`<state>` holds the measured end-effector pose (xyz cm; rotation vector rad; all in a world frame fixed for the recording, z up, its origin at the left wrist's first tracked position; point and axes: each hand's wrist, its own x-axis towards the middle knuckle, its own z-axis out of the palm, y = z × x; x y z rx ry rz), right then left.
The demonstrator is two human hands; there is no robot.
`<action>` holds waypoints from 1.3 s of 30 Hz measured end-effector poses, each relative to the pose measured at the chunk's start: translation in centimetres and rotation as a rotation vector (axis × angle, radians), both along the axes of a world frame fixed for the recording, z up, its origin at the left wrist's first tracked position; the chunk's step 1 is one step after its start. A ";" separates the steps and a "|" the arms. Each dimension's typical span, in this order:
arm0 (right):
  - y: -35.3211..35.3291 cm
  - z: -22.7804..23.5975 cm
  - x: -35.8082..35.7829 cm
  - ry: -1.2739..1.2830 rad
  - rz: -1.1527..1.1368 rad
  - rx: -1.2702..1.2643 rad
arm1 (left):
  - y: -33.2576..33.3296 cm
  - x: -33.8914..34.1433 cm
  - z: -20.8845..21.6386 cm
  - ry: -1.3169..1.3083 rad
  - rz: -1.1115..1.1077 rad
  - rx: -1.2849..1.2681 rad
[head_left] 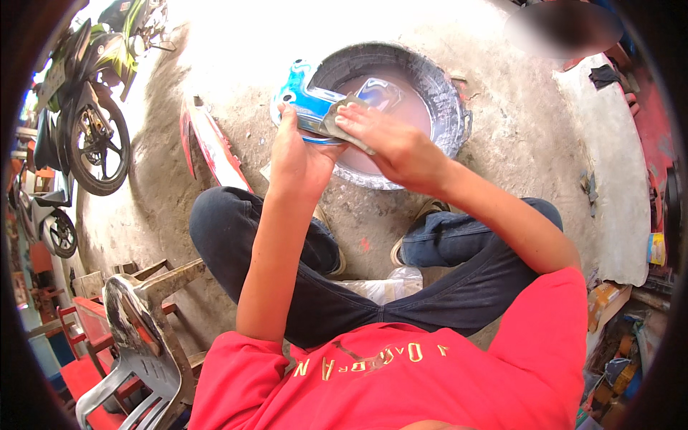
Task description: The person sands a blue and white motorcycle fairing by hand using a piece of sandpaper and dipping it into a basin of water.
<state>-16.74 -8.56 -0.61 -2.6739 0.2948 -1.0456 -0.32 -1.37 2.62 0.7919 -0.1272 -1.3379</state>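
Observation:
My left hand (303, 154) grips a glossy blue-and-white motorcycle body panel (307, 102) from below, with its thumb at the near edge and its other fingers mostly hidden. Pressed on the panel's right part is a grey-brown sheet (331, 123) that looks like sandpaper. My right hand (398, 147) holds this sheet, fingers laid together over it. Both hands are above the left side of a round black basin (446, 100) of cloudy, pinkish-grey water. Inside the basin shows another blue-and-white glossy shape (383, 92), partly covered by the panel and my hand.
To the left lies a red-and-white panel (216, 147) on the concrete floor. Motorcycles (100, 143) stand farther left. A grey plastic chair (147, 358) is at the lower left. Along the right runs a pale slab (613, 179), with assorted clutter beside it. A person's blurred head (566, 29) appears upper right.

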 end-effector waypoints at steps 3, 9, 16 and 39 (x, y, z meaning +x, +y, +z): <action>-4.3 0.0 -1.0 0.096 -0.136 0.440 | -0.2 -0.4 0.1 -0.020 0.007 0.002; -0.7 0.2 0.0 0.034 -0.011 0.031 | 0.0 0.4 -1.1 -0.001 0.021 -0.034; -0.1 -0.5 0.0 0.073 -0.062 0.054 | 0.0 -0.4 -1.1 0.003 0.058 -0.001; -3.2 -0.7 -0.4 0.192 -0.169 0.490 | 0.2 -1.2 0.0 0.020 0.092 0.040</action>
